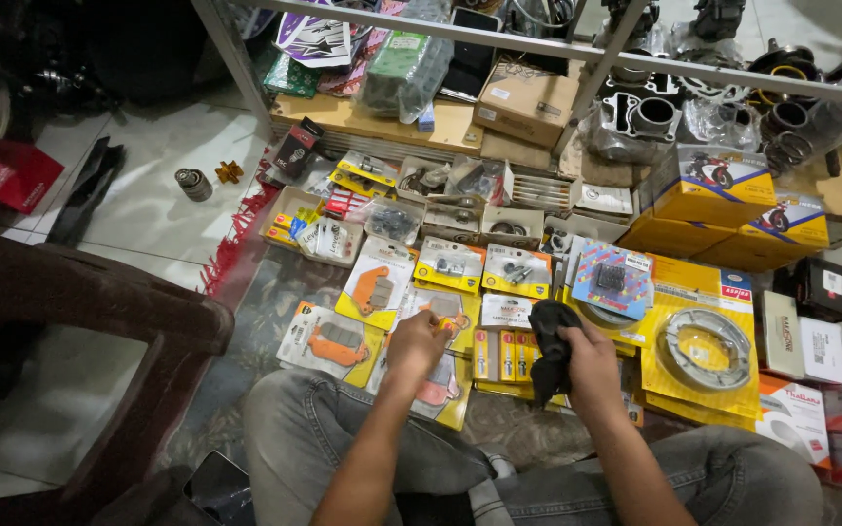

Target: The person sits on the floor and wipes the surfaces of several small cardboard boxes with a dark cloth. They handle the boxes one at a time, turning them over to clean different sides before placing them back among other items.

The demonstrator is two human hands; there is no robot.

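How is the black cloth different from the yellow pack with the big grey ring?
The black cloth is dark, soft and crumpled; the yellow pack is bright, flat and stiff. The cloth is gripped in the right hand; the pack lies untouched on the floor. Both sit among the parts packets.

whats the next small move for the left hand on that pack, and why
Probably close the fingers on the yellow blister pack and lift it toward the black cloth. The left hand rests on that pack among the other packs, while the right hand already grips the cloth just beside it, apart from the pack.
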